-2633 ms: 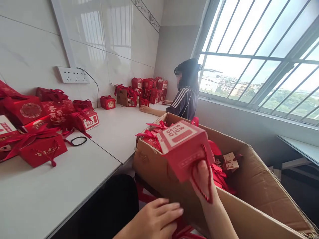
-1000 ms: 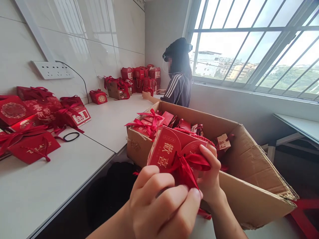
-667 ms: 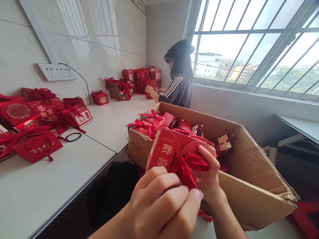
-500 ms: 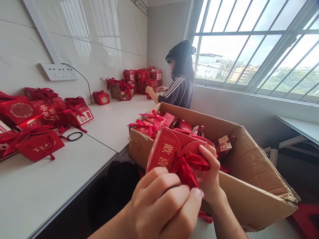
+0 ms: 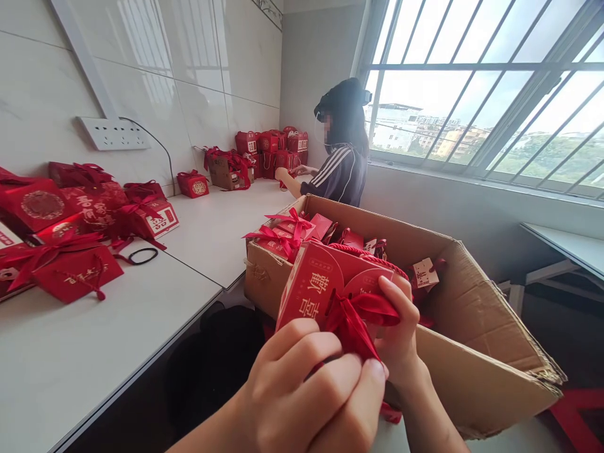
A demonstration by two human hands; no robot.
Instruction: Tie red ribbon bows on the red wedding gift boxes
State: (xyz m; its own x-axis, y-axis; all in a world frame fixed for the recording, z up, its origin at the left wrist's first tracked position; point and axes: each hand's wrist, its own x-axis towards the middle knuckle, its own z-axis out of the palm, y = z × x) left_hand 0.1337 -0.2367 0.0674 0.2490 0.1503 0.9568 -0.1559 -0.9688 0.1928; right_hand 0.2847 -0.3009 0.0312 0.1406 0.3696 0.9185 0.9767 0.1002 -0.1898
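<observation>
A red gift box (image 5: 309, 274) with gold characters is held tilted in front of me, over the near side of the carton. It has a twisted red cord handle (image 5: 368, 255) and a red satin ribbon (image 5: 353, 321) tied in a bow on its front. My right hand (image 5: 401, 321) grips the box from the right, the index fingertip on its top edge and the thumb low near the ribbon. My left hand (image 5: 316, 384) is closed, thumb and finger pinching the ribbon's lower tail. The left fingers hide the box's lower part.
An open cardboard carton (image 5: 481, 358) holds several red gift boxes. More red boxes (image 5: 80, 274) and a black hair tie (image 5: 143, 256) lie on the white table (image 5: 127, 340) at left. A co-worker (image 5: 340, 163) handles a box beyond, near further stacked boxes (image 5: 271, 148).
Both hands keep nearly the same hold on the box and ribbon, with only a slight shift. The view has moved a little. The co-worker's hands have moved slightly at the far table.
</observation>
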